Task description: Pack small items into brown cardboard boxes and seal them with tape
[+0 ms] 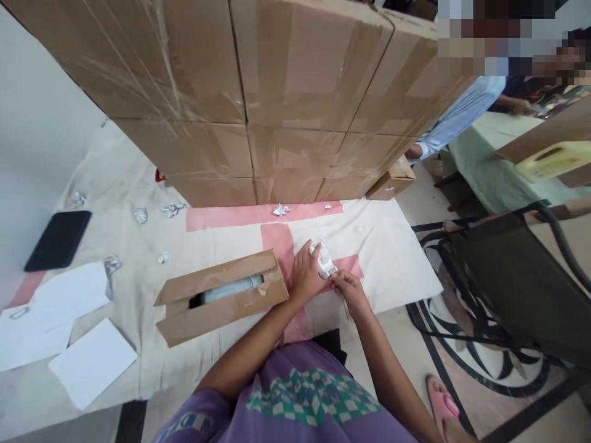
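Observation:
My left hand (pixel 307 271) is closed around a small white tape dispenser (pixel 325 263), with its fingers on the near side. Beside it, my right hand (pixel 349 288) pinches at the dispenser's lower end. Whatever lies between those fingertips is too small to make out. To the left of my hands, a long cardboard box (pixel 265 301) lies on the cloth with its flaps up at the left end. A pale wrapped item (pixel 240 288) shows through the opening along its top.
Stacked taped cartons (pixel 295 154) form a wall behind the cloth (pixel 392 258). White papers (pixel 92 363), a black tablet-like slab (pixel 58 240) and crumpled foil bits (pixel 281 210) lie about. At right are a small carton (pixel 391 179), a dark chair (pixel 521 277) and a person's blue sleeve (pixel 466 117).

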Demonstrator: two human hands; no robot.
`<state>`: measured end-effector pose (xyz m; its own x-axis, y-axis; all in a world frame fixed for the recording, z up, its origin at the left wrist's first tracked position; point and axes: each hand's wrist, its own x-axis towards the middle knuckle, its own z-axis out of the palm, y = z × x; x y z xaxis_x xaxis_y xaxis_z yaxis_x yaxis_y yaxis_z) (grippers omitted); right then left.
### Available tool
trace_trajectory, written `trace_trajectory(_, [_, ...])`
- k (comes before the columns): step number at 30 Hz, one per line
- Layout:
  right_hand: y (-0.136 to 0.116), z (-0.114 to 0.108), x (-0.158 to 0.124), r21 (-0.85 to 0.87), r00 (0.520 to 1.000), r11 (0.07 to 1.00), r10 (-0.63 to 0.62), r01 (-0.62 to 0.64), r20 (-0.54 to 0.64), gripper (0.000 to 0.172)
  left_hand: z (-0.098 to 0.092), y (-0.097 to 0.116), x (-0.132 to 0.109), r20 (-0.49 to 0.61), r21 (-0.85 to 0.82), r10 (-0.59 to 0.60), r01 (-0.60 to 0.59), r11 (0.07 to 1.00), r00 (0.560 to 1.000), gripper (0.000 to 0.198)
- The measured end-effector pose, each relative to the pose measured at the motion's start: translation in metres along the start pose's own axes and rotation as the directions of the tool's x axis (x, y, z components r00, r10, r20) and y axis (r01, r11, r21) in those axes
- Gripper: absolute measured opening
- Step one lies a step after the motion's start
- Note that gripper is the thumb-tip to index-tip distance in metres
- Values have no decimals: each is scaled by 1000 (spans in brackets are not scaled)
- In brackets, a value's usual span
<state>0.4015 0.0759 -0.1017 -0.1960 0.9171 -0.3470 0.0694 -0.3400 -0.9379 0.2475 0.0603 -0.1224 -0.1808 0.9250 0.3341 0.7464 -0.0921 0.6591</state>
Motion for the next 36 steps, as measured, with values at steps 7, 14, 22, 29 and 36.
trace_trajectory(7, [2, 2, 2, 27, 1000, 1000, -16, 15, 13, 56, 4, -3, -2, -25, 20, 16, -16, 1000, 1000, 94])
trace_trajectory(14, [7, 2, 4, 24, 999, 999, -36, 36, 1, 52, 2, -1, -1, -18, 17, 7, -7, 1000, 1000, 97])
trace_trajectory(22, [4, 1, 7, 6, 999, 999, -36, 36, 19, 57, 3, 1, -3, -30, 2, -12, 12, 1000, 999, 95])
trace_trajectory(29, [2, 3, 9, 18, 998, 998, -58, 58, 10, 57, 4, 1, -4, -44, 29, 4, -3, 1000, 999, 92])
trace_trajectory(36, [14, -2, 14, -55, 999, 998, -37, 38, 21, 39, -3, 4, -6, -32, 27, 7, -6, 1000, 999, 91])
